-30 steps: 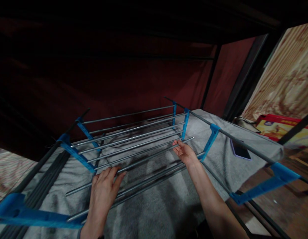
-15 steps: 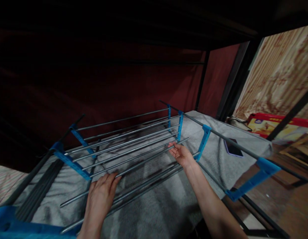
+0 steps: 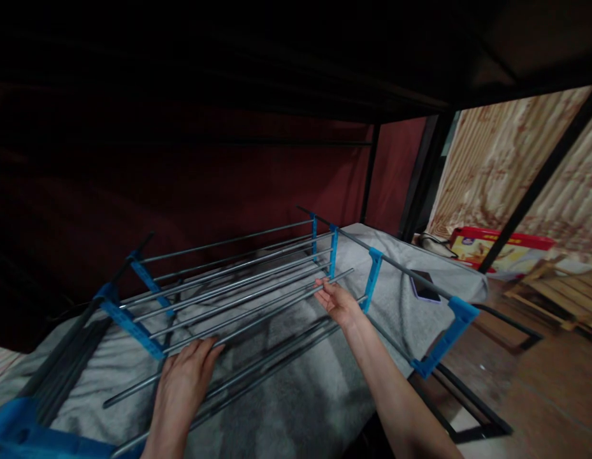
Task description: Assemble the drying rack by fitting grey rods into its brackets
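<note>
Gray blanket [image 3: 286, 389] spreads below; the left hand [image 3: 185, 376], palm down, curls over a metal rod [image 3: 267, 317] that the right hand [image 3: 337, 304], palm inward, grips farther along.

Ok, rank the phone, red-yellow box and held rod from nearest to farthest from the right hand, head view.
1. Held rod, in the right hand.
2. Phone, rightward on grey cloth.
3. Red-yellow box, farther right, beyond the cloth.
</note>
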`<action>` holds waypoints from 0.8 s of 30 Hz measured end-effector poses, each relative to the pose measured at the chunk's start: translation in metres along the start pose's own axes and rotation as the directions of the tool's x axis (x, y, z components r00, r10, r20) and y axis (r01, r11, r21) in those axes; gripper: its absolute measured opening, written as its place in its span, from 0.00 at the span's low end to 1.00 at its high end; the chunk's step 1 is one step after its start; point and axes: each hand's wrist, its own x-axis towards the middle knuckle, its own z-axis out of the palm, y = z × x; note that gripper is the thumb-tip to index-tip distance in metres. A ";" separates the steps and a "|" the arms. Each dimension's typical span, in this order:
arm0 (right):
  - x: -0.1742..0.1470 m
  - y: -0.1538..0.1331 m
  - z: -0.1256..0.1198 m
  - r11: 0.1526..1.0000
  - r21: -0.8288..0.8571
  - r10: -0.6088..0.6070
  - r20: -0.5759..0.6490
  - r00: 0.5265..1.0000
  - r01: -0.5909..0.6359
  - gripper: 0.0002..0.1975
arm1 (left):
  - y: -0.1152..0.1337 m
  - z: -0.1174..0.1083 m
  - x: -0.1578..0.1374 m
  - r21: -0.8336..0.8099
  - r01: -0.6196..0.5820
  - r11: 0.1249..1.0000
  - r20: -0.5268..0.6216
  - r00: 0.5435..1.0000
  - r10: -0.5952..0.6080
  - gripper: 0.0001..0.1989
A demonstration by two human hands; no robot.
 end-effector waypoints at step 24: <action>0.015 -0.004 -0.023 0.974 0.193 -0.111 -0.060 0.992 0.121 0.14 | -0.002 0.008 0.002 -0.034 -0.020 0.999 0.012 1.000 0.020 0.22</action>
